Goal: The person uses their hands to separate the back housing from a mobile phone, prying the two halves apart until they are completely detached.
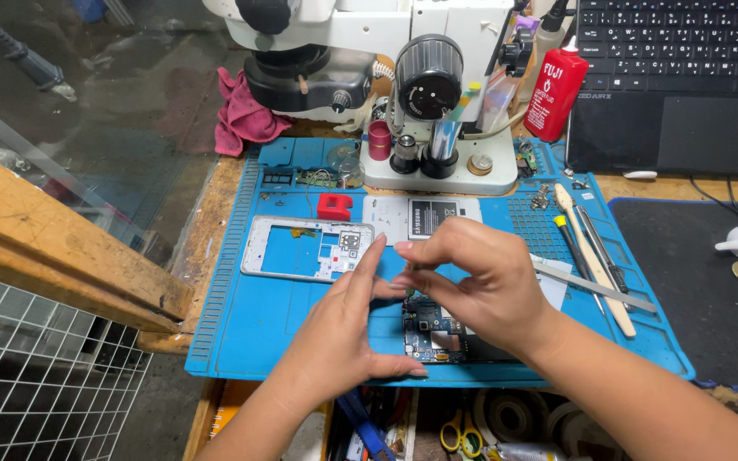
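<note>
A work mat (249,324) lies on the desk (207,230). At its front middle rests a phone circuit board (430,335), with the left hand (343,329) and right hand (480,286) meeting just above it. Left of the hands and further back lies a phone frame (301,248); behind the hands lies a battery (430,217). A microscope (386,77) stands at the mat's back edge, a cloth (245,115) to its left and a bottle (554,90) to its right. A laptop (676,77) sits at the back right. Hand tools (595,256) lie on the mat's right side.
</note>
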`<act>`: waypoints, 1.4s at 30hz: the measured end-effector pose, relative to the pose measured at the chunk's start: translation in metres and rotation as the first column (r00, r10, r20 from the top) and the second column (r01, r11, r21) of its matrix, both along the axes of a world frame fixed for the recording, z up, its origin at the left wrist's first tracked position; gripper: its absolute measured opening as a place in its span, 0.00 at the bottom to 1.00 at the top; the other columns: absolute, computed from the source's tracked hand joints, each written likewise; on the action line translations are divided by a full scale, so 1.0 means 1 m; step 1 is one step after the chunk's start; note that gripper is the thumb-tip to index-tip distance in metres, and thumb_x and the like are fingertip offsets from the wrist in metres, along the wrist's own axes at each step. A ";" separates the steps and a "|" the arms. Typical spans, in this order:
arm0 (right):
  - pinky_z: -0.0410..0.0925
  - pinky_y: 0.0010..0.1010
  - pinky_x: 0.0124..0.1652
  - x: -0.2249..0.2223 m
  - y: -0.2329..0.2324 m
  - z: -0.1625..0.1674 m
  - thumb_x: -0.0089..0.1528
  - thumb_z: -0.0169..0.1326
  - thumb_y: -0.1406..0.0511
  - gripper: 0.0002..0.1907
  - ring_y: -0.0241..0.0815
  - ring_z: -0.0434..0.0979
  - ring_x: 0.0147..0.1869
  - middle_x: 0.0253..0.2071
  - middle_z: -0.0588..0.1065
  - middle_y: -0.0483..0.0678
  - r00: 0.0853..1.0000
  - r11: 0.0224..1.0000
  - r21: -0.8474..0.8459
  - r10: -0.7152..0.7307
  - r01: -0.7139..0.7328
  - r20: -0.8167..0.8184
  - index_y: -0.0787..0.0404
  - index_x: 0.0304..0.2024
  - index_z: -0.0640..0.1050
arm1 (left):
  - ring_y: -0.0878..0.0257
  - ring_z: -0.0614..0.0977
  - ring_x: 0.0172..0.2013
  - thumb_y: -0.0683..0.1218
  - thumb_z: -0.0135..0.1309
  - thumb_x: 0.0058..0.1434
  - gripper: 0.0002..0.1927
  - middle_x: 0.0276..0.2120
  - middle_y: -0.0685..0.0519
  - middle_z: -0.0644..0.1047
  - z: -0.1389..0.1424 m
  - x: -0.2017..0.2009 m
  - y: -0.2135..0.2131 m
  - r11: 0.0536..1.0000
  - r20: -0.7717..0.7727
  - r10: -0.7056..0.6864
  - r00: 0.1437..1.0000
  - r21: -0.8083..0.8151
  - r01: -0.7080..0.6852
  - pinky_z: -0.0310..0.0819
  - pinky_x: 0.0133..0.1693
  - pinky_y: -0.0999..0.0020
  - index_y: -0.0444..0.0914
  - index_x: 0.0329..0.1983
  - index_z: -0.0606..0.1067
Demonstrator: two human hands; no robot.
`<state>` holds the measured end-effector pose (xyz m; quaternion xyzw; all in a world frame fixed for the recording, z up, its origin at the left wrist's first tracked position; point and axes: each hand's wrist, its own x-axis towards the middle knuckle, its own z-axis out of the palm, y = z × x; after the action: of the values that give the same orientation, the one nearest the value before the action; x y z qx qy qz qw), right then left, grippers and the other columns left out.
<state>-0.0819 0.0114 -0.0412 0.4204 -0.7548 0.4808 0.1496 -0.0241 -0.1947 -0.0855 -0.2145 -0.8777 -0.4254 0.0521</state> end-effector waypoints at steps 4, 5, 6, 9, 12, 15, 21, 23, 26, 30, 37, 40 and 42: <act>0.72 0.25 0.37 -0.008 0.003 -0.001 0.56 0.65 0.76 0.13 0.36 0.84 0.38 0.33 0.80 0.46 0.998 0.999 -0.011 0.030 -0.030 0.047 0.63 0.43 0.81 | 0.48 0.79 0.55 0.58 0.77 0.37 0.73 0.49 0.46 0.81 0.000 -0.002 0.003 1.000 0.033 0.009 0.999 -0.010 -0.009 0.71 0.56 0.59 0.33 0.77 0.43; 0.73 0.25 0.37 -0.009 0.004 -0.003 0.56 0.65 0.76 0.13 0.36 0.84 0.37 0.34 0.80 0.46 0.998 0.999 -0.022 0.030 -0.029 0.047 0.63 0.43 0.81 | 0.48 0.79 0.55 0.58 0.77 0.37 0.73 0.50 0.46 0.81 0.000 -0.002 0.004 1.000 0.038 0.004 0.999 -0.007 -0.004 0.71 0.57 0.59 0.33 0.77 0.43; 0.73 0.25 0.37 -0.011 0.005 -0.004 0.56 0.65 0.76 0.12 0.36 0.84 0.37 0.34 0.80 0.46 0.998 0.999 -0.032 0.034 -0.032 0.045 0.63 0.42 0.81 | 0.48 0.79 0.55 0.58 0.77 0.37 0.73 0.50 0.46 0.81 0.000 -0.002 0.004 1.000 0.040 0.003 0.999 -0.005 -0.003 0.71 0.57 0.59 0.33 0.77 0.43; 0.73 0.25 0.36 -0.012 0.008 -0.008 0.57 0.65 0.76 0.10 0.36 0.84 0.37 0.34 0.80 0.46 0.996 0.997 -0.046 0.067 -0.065 0.052 0.63 0.40 0.80 | 0.48 0.79 0.55 0.58 0.77 0.37 0.73 0.49 0.46 0.81 -0.001 -0.003 0.006 1.000 0.039 0.007 0.999 -0.007 -0.006 0.72 0.57 0.59 0.33 0.77 0.43; 0.73 0.25 0.38 -0.015 0.009 -0.011 0.58 0.64 0.76 0.10 0.36 0.84 0.39 0.35 0.81 0.47 0.993 0.993 -0.039 0.114 -0.112 0.042 0.63 0.41 0.80 | 0.48 0.79 0.55 0.57 0.77 0.37 0.73 0.49 0.46 0.81 -0.003 -0.004 0.008 1.000 0.044 0.011 0.999 -0.003 -0.010 0.72 0.56 0.59 0.34 0.77 0.43; 0.77 0.28 0.45 -0.012 0.006 -0.015 0.60 0.58 0.78 0.12 0.40 0.86 0.46 0.41 0.82 0.49 0.974 0.981 -0.073 0.187 -0.179 0.131 0.64 0.46 0.80 | 0.50 0.80 0.54 0.57 0.77 0.37 0.72 0.52 0.44 0.79 -0.004 -0.004 0.008 1.000 0.055 0.013 0.998 0.002 -0.013 0.72 0.56 0.60 0.34 0.77 0.43; 0.76 0.30 0.50 -0.006 0.005 -0.025 0.59 0.59 0.77 0.15 0.41 0.84 0.51 0.46 0.80 0.50 0.987 0.984 -0.126 0.139 -0.129 0.078 0.63 0.48 0.78 | 0.50 0.79 0.56 0.57 0.76 0.38 0.72 0.53 0.46 0.80 -0.005 -0.001 0.006 1.000 0.034 -0.010 0.999 0.017 0.009 0.71 0.58 0.60 0.34 0.77 0.43; 0.74 0.29 0.48 -0.004 0.006 -0.028 0.57 0.66 0.75 0.17 0.40 0.82 0.50 0.45 0.80 0.50 0.999 0.991 -0.122 0.050 -0.050 0.003 0.62 0.48 0.79 | 0.48 0.78 0.56 0.56 0.77 0.37 0.72 0.50 0.47 0.82 -0.005 -0.002 0.006 1.000 0.007 -0.017 1.000 0.006 0.017 0.70 0.59 0.59 0.33 0.77 0.43; 0.74 0.25 0.43 -0.005 0.003 -0.031 0.56 0.69 0.74 0.17 0.38 0.81 0.45 0.41 0.79 0.49 0.998 0.991 -0.126 -0.035 0.041 0.048 0.60 0.47 0.82 | 0.48 0.78 0.57 0.57 0.77 0.38 0.72 0.50 0.46 0.82 -0.004 -0.002 0.003 1.000 -0.005 -0.015 1.000 0.001 0.015 0.69 0.59 0.59 0.33 0.77 0.43; 0.78 0.27 0.48 -0.008 0.006 -0.028 0.60 0.59 0.78 0.16 0.40 0.83 0.48 0.43 0.80 0.51 0.978 0.981 -0.167 0.125 -0.097 0.164 0.63 0.50 0.79 | 0.48 0.78 0.55 0.57 0.77 0.37 0.73 0.49 0.46 0.81 -0.004 -0.002 0.003 1.000 0.047 0.007 0.999 -0.010 -0.006 0.71 0.57 0.59 0.33 0.77 0.43; 0.76 0.27 0.51 0.001 0.004 -0.024 0.61 0.57 0.78 0.19 0.40 0.83 0.52 0.48 0.79 0.51 0.993 0.990 -0.136 0.057 -0.042 0.105 0.62 0.54 0.79 | 0.47 0.78 0.56 0.56 0.75 0.42 0.70 0.50 0.47 0.82 -0.003 0.001 0.004 0.999 -0.046 -0.044 0.998 -0.005 0.044 0.70 0.58 0.58 0.32 0.77 0.42; 0.76 0.26 0.48 0.003 0.002 -0.022 0.60 0.64 0.76 0.18 0.38 0.83 0.48 0.45 0.79 0.48 0.999 0.993 -0.119 -0.019 0.023 0.038 0.58 0.52 0.81 | 0.47 0.77 0.57 0.57 0.76 0.40 0.71 0.49 0.46 0.82 -0.004 0.003 0.004 1.000 -0.024 -0.016 1.000 -0.024 0.015 0.70 0.57 0.58 0.33 0.77 0.43; 0.77 0.29 0.50 0.002 0.003 -0.021 0.59 0.55 0.78 0.20 0.40 0.83 0.51 0.47 0.80 0.50 0.989 0.992 -0.121 0.049 -0.032 0.142 0.61 0.54 0.78 | 0.47 0.77 0.57 0.57 0.76 0.40 0.71 0.49 0.46 0.82 -0.004 0.003 0.003 0.999 -0.005 -0.008 1.000 -0.033 0.008 0.70 0.57 0.58 0.33 0.77 0.42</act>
<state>-0.0800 0.0145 -0.0618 0.3901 -0.7252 0.5567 0.1094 -0.0214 -0.1913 -0.0893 -0.2200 -0.8835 -0.4106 0.0490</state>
